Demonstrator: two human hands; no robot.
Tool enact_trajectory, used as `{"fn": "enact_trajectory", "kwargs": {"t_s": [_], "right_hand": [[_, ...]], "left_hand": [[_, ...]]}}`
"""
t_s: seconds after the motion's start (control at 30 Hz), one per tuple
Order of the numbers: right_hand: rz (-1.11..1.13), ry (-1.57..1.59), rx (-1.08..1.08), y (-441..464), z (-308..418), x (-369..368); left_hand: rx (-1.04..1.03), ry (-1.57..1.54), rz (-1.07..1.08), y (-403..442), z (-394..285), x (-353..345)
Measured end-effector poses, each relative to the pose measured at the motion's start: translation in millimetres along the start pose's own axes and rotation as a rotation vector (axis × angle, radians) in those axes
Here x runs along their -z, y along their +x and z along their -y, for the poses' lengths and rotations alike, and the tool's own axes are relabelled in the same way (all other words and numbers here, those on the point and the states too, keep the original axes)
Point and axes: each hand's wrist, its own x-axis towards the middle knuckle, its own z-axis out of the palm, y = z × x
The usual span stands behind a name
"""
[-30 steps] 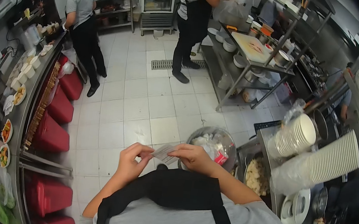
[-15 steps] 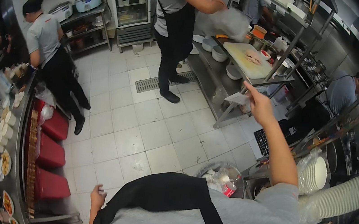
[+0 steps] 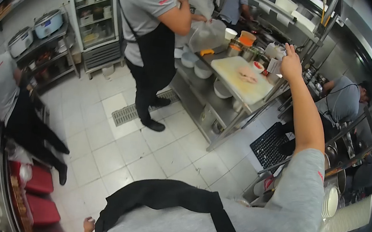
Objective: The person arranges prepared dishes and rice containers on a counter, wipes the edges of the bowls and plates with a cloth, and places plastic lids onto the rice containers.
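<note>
My right hand [image 3: 291, 66] is raised at the end of my outstretched arm, fingers pointing upward. It is closed on a white paper slip [image 3: 274, 66], which shows at the left of the palm. In view, the hand overlaps the post and right end of a steel prep counter [image 3: 237, 118]. On that counter lies a cutting board [image 3: 223, 65] with pieces of pale raw meat [image 3: 248, 75]. Low at my left side hangs my left hand [image 3: 88, 224], small and partly cut off by my apron [image 3: 162, 192]; its finger position is unclear and nothing shows in it.
A co-worker [image 3: 148, 31] handles a clear plastic bag [image 3: 206, 34] beside the counter. Another person [image 3: 6, 87] stands at the left counter, above red bins [image 3: 39, 179]. Someone [image 3: 346, 97] bends at the right, near a black mat [image 3: 271, 146]. Stacked white containers [image 3: 351, 215] stand at lower right.
My right hand has risen with the paper slip, and my left hand has dropped lower. My view has turned right. The co-worker at the counter has lifted the plastic bag.
</note>
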Motion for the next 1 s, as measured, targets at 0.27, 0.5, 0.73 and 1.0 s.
{"fn": "enact_trajectory", "kwargs": {"t_s": [0.27, 0.5, 0.73, 1.0], "right_hand": [[0.135, -0.064, -0.177, 117, -22, -81], [0.148, -0.118, -0.168, 194, -73, -148], [-0.077, -0.03, 0.002, 240, -81, -193], [-0.534, 1.345, -0.771, 215, -85, -251]], "left_hand": [[-0.181, -0.599, -0.053, 112, -261, 63], [-0.311, -0.274, 0.168, 164, -232, -97], [0.024, -0.158, 0.279, 116, -276, -131], [-0.066, -0.379, 0.262, 139, -325, -124]]}}
